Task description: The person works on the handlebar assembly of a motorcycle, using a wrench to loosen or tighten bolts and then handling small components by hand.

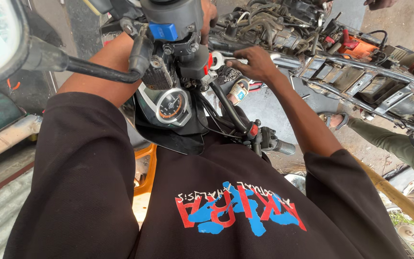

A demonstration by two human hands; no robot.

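Wrench (pixel 226 59) work at the handlebar clamp is what I have in hand: my right hand (pixel 257 64) is closed around the shaft of the silver open-ended wrench, whose jaw sits at a fastener just beside a small red part in the middle of the handlebar (pixel 231 112). My left hand (pixel 209 17) reaches over the top of the bars and seems to grip the far side, though most of it is hidden, so I cannot tell its hold for sure. I judge this a turning step; the next move calls for keeping the wrench seated square while the bars are braced. It looks clean and bright. Below sits a round gauge (pixel 171 105), a black grip (pixel 278 144) nearer me, and a stripped motorcycle frame (pixel 360 81) beyond.
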